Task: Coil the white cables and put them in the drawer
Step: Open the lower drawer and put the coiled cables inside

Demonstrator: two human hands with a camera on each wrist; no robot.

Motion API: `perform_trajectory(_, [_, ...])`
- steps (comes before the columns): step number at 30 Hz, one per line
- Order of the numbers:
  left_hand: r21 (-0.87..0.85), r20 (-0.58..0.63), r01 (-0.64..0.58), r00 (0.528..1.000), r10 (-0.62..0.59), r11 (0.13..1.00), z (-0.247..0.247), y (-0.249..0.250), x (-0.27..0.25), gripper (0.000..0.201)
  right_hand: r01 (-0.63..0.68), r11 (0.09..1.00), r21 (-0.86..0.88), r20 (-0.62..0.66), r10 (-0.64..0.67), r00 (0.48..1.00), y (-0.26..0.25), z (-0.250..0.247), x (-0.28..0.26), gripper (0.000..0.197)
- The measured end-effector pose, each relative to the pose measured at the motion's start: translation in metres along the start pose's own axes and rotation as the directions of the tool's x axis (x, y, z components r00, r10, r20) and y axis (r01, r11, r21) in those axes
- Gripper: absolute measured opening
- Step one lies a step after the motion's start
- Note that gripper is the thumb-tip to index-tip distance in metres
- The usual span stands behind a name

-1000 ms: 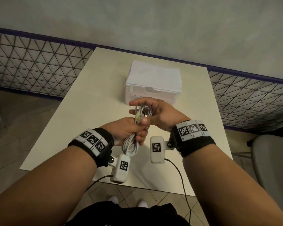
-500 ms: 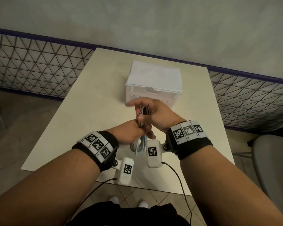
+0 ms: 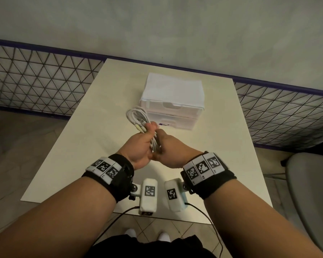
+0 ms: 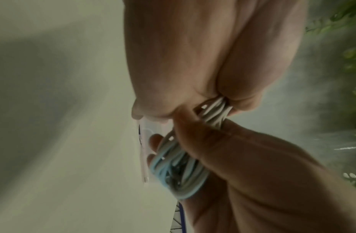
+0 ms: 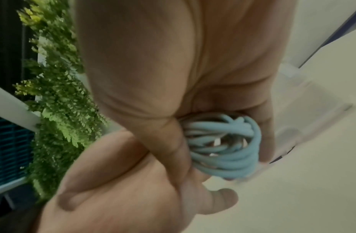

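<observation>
The coiled white rubber-sheathed cable bundle point(image 3: 138, 118) is light, springy and soft. Fingers of left hand point(image 3: 138, 148) and right hand point(image 3: 169, 151) curl around its midsection; hold there.

The white drawer unit point(image 3: 172, 101) stands at the far middle of the table point(image 3: 93, 131), both its drawer fronts shut — the way into either is barred. Just before it, the left hand point(image 3: 138, 148) and right hand point(image 3: 171, 151) are pressed together around the coiled cables point(image 3: 137, 116), whose loop reaches close to the unit's lower left corner. Bare tabletop lies wide to the left of the hands, narrower to the right — both sides passable.
</observation>
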State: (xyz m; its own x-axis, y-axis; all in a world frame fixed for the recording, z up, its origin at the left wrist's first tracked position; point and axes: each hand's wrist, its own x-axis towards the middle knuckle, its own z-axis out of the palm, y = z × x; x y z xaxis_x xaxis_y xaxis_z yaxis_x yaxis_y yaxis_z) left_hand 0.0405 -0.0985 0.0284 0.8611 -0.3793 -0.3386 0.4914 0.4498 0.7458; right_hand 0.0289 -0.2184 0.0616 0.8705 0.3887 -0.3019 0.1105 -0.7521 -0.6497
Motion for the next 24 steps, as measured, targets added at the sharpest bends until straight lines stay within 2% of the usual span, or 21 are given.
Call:
perform_trajectory(4, [0.082, -0.024, 0.010, 1.000, -0.008, 0.997, -0.002, -0.004, 0.002, 0.032, -0.021, 0.996, -0.089, -0.005, 0.021, 1.000, 0.003, -0.001, -0.002, 0.058])
perform_trajectory(6, [0.131, -0.063, -0.022, 0.998, 0.031, 0.991, 0.000, -0.005, 0.002, 0.027, -0.041, 0.996, -0.081, -0.003, 0.041, 0.999, 0.004, -0.002, -0.002, 0.049])
perform_trajectory(7, [0.108, -0.082, -0.059, 0.994, 0.069, 0.992, 0.003, -0.005, 0.001, 0.022, -0.041, 0.996, -0.073, 0.002, 0.041, 0.999, 0.004, -0.003, -0.002, 0.048])
perform_trajectory(9, [-0.044, -0.161, -0.180, 0.972, 0.171, 0.983, 0.007, -0.004, 0.000, 0.012, -0.029, 0.995, -0.099, 0.022, 0.031, 0.999, 0.004, -0.003, -0.001, 0.046])
perform_trajectory(11, [-0.149, -0.305, -0.299, 0.921, 0.244, 0.942, 0.009, -0.002, 0.003, 0.034, -0.038, 0.992, -0.122, 0.050, 0.045, 0.998, 0.006, -0.001, -0.001, 0.033])
perform_trajectory(12, [-0.137, -0.360, -0.346, 0.890, 0.279, 0.928, 0.008, 0.000, 0.004, 0.045, -0.049, 0.992, -0.116, 0.063, 0.057, 0.996, 0.006, 0.000, -0.001, 0.029])
perform_trajectory(14, [-0.018, -0.370, -0.388, 0.859, 0.354, 0.922, 0.007, 0.003, 0.005, 0.050, -0.057, 0.992, -0.109, 0.092, 0.067, 0.993, 0.004, 0.001, -0.001, 0.028])
perform_trajectory(17, [0.128, -0.361, -0.399, 0.834, 0.417, 0.908, 0.008, 0.003, 0.007, 0.024, -0.059, 0.993, -0.101, 0.118, 0.071, 0.990, 0.001, -0.003, 0.000, 0.030])
perform_trajectory(19, [0.140, -0.383, -0.392, 0.825, 0.415, 0.909, 0.008, 0.003, 0.010, 0.016, -0.070, 0.990, -0.125, 0.098, 0.083, 0.992, 0.001, -0.003, 0.002, 0.033])
perform_trajectory(24, [0.105, -0.409, -0.356, 0.836, 0.367, 0.928, 0.010, -0.002, 0.017, 0.016, -0.122, 0.950, -0.287, -0.037, 0.116, 0.993, 0.002, 0.005, 0.010, 0.042])
